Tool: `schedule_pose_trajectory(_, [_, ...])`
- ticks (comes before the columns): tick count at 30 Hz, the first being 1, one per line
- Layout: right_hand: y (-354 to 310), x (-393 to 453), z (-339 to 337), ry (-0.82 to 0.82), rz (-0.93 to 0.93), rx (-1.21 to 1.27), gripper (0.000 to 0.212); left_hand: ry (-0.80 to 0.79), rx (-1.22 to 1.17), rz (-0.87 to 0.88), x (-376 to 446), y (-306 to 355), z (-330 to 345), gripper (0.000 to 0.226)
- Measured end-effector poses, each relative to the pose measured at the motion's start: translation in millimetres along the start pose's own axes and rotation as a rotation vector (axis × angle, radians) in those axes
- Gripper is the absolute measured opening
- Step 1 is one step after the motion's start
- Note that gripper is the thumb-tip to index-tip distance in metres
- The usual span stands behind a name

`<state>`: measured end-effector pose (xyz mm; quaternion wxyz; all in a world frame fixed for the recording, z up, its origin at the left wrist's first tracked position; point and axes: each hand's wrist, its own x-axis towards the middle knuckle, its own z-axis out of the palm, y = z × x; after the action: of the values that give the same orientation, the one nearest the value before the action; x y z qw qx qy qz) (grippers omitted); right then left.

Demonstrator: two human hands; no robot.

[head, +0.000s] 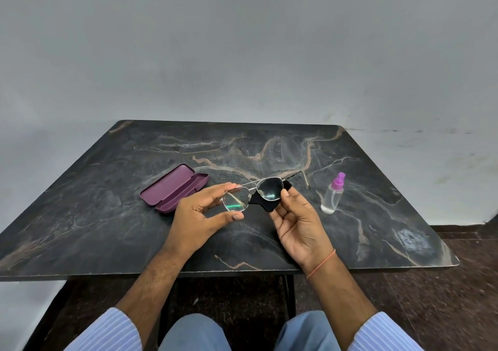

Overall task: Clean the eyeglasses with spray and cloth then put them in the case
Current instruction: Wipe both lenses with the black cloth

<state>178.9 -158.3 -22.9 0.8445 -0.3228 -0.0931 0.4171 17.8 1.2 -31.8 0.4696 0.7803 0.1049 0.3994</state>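
Note:
Metal-framed eyeglasses (237, 198) are held above the middle of the dark marble table (107, 216). My left hand (199, 216) pinches the rim of the left lens between thumb and fingers. My right hand (296, 221) presses a black cloth (260, 204) against the right lens, thumb on the front, fingers behind. One temple arm sticks out to the right. The purple case (175, 190) lies open on the table to the left of my hands. A small clear spray bottle (332, 194) with a purple nozzle stands to the right.
A plain grey wall rises behind the table. The table's front edge is just under my wrists, with my knees and a dark floor below it.

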Motion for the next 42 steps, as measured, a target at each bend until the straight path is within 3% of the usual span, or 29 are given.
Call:
schedule_pose_trajectory(4, [1.2, -0.3, 0.1, 0.027, -0.035, 0.003, 0.048, 0.007, 0.003, 0.007, -0.8, 1.5, 0.3, 0.060])
schedule_pose_trajectory(8, [0.3, -2.1, 0.3, 0.001, -0.032, -0.022, 0.030, -0.001, 0.005, -0.011, -0.7, 0.6, 0.3, 0.061])
schedule_pose_trajectory(12, [-0.5, -1.6, -1.9, -0.028, 0.007, -0.021, 0.039, -0.017, 0.006, -0.025, -0.4, 2.5, -0.6, 0.062])
schedule_pose_trajectory(20, [-1.3, -5.7, 0.4, -0.072, 0.079, -0.046, 0.028, -0.006, -0.012, -0.006, -0.5, 4.0, -0.1, 0.058])
schedule_pose_trajectory(28, [2.0, -2.7, 2.3, -0.005, -0.032, -0.065, 0.023, 0.015, -0.018, -0.003, -1.0, 1.6, 0.8, 0.058])
schedule_pose_trajectory(42, [5.5, 0.1, 0.2, 0.092, -0.058, -0.101, 0.044, 0.061, 0.037, 0.038, -2.0, -4.0, 1.5, 0.058])
